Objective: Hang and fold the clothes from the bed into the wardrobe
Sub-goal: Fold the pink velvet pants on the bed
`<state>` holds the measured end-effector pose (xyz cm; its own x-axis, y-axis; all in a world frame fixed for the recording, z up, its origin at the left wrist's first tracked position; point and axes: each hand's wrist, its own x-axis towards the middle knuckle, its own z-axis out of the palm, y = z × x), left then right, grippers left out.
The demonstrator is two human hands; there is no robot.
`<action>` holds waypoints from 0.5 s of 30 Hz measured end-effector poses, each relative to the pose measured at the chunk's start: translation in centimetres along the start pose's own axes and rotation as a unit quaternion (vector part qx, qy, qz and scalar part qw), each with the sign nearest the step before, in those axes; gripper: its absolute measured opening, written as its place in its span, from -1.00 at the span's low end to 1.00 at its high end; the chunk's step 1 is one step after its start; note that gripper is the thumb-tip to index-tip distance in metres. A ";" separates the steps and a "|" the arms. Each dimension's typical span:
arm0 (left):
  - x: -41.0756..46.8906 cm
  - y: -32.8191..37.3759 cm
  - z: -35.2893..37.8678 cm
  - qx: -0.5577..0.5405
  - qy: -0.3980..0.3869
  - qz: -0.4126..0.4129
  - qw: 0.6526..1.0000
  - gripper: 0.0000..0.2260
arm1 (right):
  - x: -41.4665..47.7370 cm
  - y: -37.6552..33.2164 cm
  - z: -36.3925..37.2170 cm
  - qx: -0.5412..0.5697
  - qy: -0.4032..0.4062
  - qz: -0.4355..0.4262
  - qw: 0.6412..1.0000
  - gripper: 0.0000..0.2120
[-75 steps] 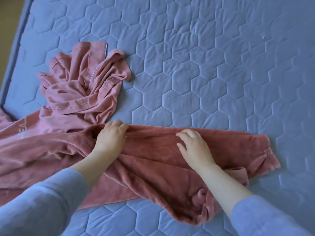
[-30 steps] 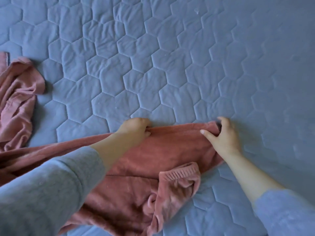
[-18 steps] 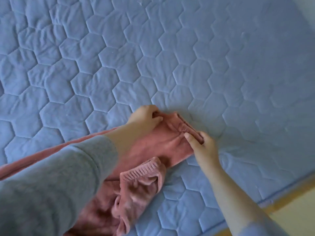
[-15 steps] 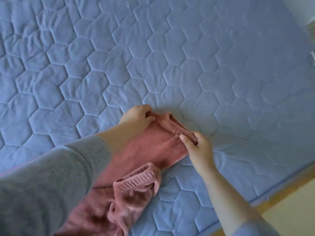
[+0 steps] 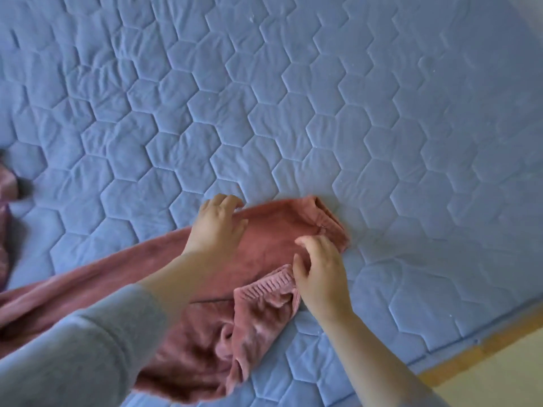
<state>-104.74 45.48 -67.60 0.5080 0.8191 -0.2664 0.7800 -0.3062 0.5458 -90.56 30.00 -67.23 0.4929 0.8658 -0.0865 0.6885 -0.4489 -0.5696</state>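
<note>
On the blue bed cover [image 5: 293, 98] with its six-sided stitched shapes, the soft pink clothing [image 5: 270, 245] lies in a long band from the low left side up to the middle, near the close edge of the bed. Its far end is folded over and gathered, and it sits flat on the cover. My left hand [image 5: 217, 230] rests palm down on this clothing, with the thumb spread out to the side. My fingers [image 5: 223, 201] bend down over the far edge of the cloth, and I cannot tell if they grab it or only press. My right hand [image 5: 320, 274] is just beside the folded end. Its fingers are loosely bent and a little apart, the tips touch the cloth, and nothing is pinched. Right by that hand a ribbed cuff [image 5: 264, 287] in the same pink lies bunched up, and my hand hides a bit of it. My grey sleeve [image 5: 82, 353] is big and close and covers much of the clothing low on the left. At the far left another bit of pink cloth [image 5: 6, 189] peeks in, well apart from my hands. Past the bed's edge on the low right I see a wooden strip [image 5: 476, 355] and a pale floor [image 5: 505, 383].
</note>
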 end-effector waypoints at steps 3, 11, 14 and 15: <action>-3.0 -3.3 -3.0 0.001 -0.013 -0.035 0.999 -0.77 | -1.6 -3.7 1.0 0.024 -0.072 -0.020 0.997 -0.86; -13.7 -13.7 -10.8 0.024 -0.023 -0.087 0.996 -0.90 | -6.0 -13.6 5.4 0.027 -0.228 -0.130 0.964 -0.91; -17.4 -17.5 -12.1 0.044 -0.060 -0.118 0.990 -0.93 | -8.6 -16.6 7.9 0.007 -0.280 -0.106 0.954 -0.84; -18.3 -18.6 -12.3 0.057 -0.075 -0.119 0.988 -0.93 | -9.4 -17.6 8.8 0.009 -0.293 -0.101 0.951 -0.83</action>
<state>-133.09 42.12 -63.11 0.3471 0.7958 -0.4962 0.9158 -0.1737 0.3621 -112.03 31.69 -63.57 -0.0325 0.9108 -0.4116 0.7263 -0.2614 -0.6357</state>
